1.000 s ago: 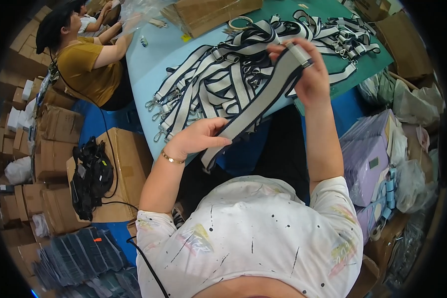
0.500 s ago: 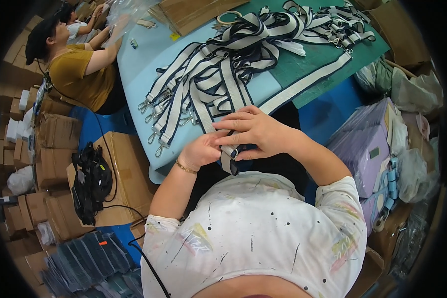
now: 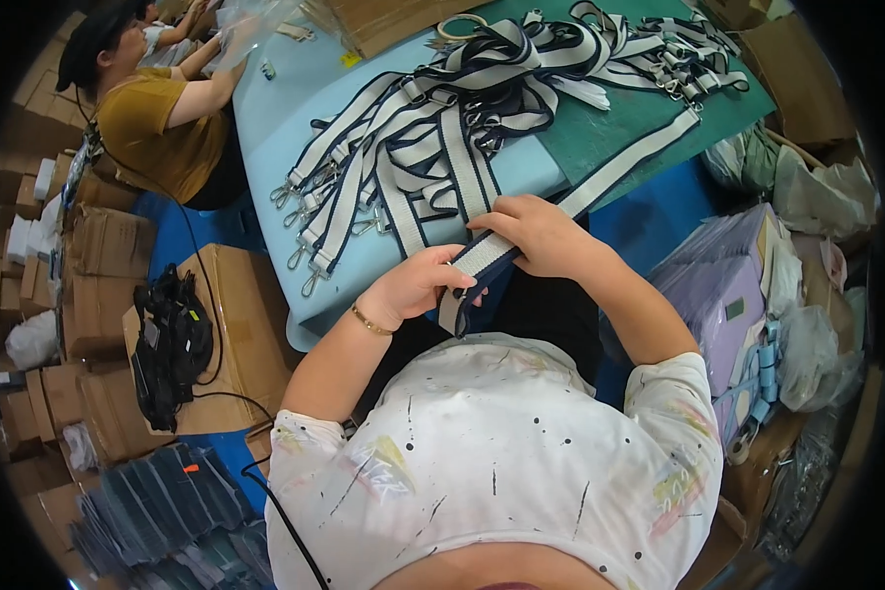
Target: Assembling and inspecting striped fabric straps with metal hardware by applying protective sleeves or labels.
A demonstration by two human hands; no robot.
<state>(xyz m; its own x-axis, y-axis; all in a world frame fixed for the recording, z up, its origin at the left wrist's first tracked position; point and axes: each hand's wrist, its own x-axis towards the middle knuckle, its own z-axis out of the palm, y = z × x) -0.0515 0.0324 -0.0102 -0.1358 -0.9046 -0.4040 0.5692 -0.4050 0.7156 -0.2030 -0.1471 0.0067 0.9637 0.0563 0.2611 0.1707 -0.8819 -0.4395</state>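
Navy-edged white webbing strap (image 3: 484,255), between the hands beyond the table (image 3: 290,118) edge | left hand (image 3: 413,288) pinches it; right hand (image 3: 545,238) curls fingers over it | likely light, limp, sturdy; best pinched across its width

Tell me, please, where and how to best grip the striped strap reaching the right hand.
Probably the straight stretch of the striped webbing strap beyond the right hand, pinched across its width from the near right: it runs flat there, apart from the tangled strap pile.
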